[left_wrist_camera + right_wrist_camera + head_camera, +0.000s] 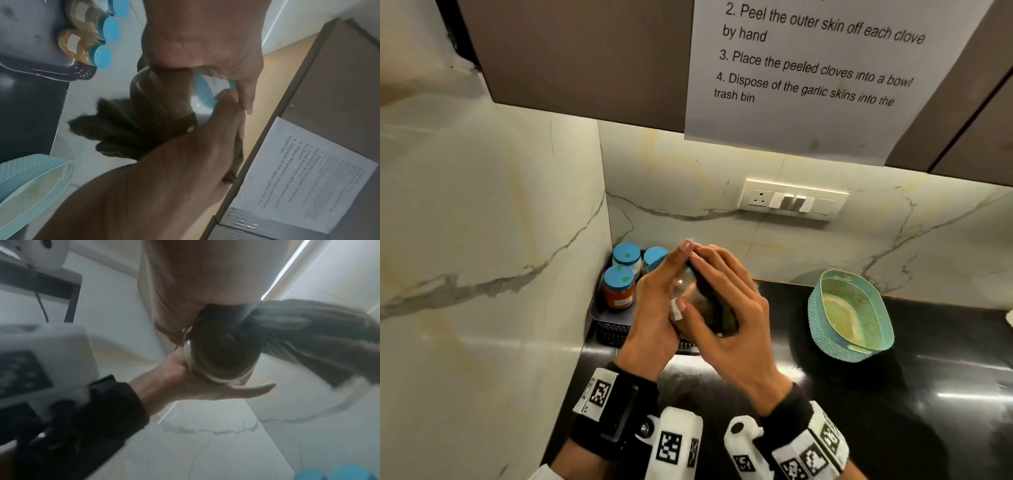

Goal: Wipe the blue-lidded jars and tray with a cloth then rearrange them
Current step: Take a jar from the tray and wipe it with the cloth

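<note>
Nearest me, my left hand (654,308) cradles a round glass jar with a blue lid (202,104), lifted above the glossy black tabletop (893,394); its fingers (671,263) lie nearly straight along the glass with the thumb laid across the front. My right hand (726,308) presses a dark olive cloth (123,129) against the jar's other side, fingers (717,265) flat and together over the fabric.

The risk I see: the jar is held between two fairly flat palms, so a hard rub could squirt it out onto the hard tabletop (smooth glass will not forgive that), or knock it into the jars just behind.

Behind the hands, a dark latticed plastic tray (609,329) sits in the corner, holding several more blue-lidded jars (618,286): one with orange-red contents, others with pale tan contents. To the right, well apart, a turquoise woven-pattern plastic basket (851,315) stands with a yellowish lining inside.
</note>
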